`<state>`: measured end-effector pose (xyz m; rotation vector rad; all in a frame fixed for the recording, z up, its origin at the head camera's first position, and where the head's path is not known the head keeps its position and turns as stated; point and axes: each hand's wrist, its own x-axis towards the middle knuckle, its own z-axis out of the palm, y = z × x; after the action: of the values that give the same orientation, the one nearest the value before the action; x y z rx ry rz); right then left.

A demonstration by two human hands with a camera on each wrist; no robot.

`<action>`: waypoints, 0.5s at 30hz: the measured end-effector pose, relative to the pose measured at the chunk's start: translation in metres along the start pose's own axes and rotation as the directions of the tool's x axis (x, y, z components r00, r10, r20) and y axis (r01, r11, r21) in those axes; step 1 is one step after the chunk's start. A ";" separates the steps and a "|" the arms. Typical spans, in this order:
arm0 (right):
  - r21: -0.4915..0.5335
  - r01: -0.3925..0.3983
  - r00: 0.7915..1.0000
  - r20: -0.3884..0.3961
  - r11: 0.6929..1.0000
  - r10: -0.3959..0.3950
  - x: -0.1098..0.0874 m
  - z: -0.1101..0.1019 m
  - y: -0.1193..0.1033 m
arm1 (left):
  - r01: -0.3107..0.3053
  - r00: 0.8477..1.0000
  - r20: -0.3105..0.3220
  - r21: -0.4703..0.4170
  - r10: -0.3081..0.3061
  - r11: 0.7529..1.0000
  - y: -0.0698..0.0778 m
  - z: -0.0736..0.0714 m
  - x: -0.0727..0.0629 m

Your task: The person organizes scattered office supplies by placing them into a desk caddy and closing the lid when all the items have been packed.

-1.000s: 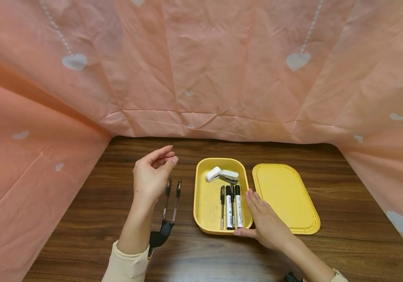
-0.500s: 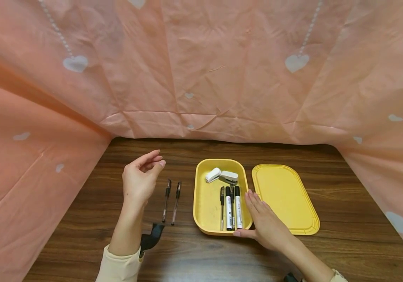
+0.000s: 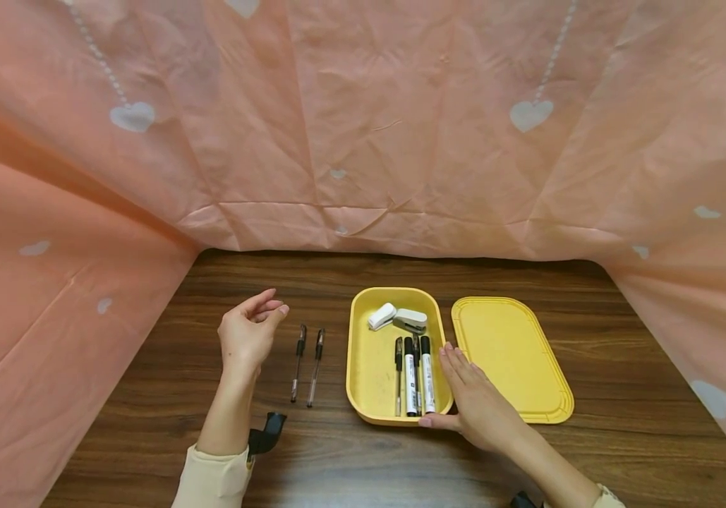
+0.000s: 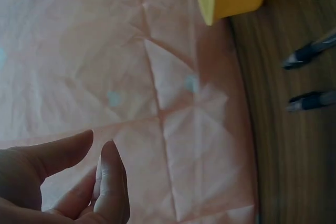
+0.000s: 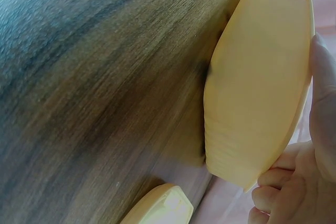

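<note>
A yellow plastic box (image 3: 369, 370) stands on the table. Two white staplers (image 3: 410, 321) lie at its far end. Along its right side are two white markers (image 3: 410, 381) with black caps and two black-capped pens (image 3: 398, 374). My right hand (image 3: 486, 409) rests against the box's near right corner, fingers straight along the right rim and thumb at the near edge. To the left, my left hand (image 3: 248, 335) hovers above the table with nothing in it, fingers loosely bent and thumb slightly apart from them. Between that hand and the box lie two clear black-capped pens (image 3: 298, 363).
A flat yellow lid (image 3: 511, 356) lies right of the box, just beyond the right hand. Pink cloth (image 3: 363, 141) with pale hearts walls off the back and both sides of the dark wooden table (image 3: 350, 466).
My left hand has moved left and slightly toward me, away from the two pens on the table. My right hand stays at the box.
</note>
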<state>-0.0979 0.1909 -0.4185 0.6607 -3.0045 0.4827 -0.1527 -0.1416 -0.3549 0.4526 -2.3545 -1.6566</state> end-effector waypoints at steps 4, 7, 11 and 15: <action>-0.003 -0.001 1.000 0.004 1.000 0.001 0.000 0.000 0.000 | 0.021 1.000 0.004 0.016 -0.021 1.000 -0.012 0.003 0.004; -0.008 -0.005 1.000 0.009 1.000 0.005 0.000 0.000 0.000 | 0.028 1.000 0.009 0.032 -0.028 0.999 -0.020 0.005 0.006; -0.005 -0.007 1.000 0.013 1.000 0.007 0.000 0.001 0.001 | 0.050 0.998 0.029 0.047 -0.052 0.998 -0.027 0.007 0.008; -0.005 -0.009 1.000 0.012 1.000 0.009 0.000 0.002 0.001 | 0.078 0.996 0.045 0.052 -0.080 0.996 -0.035 0.010 0.011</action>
<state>-0.0988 0.1912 -0.4207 0.6531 -3.0204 0.4734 -0.1622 -0.1476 -0.3909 0.5287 -2.4471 -1.6622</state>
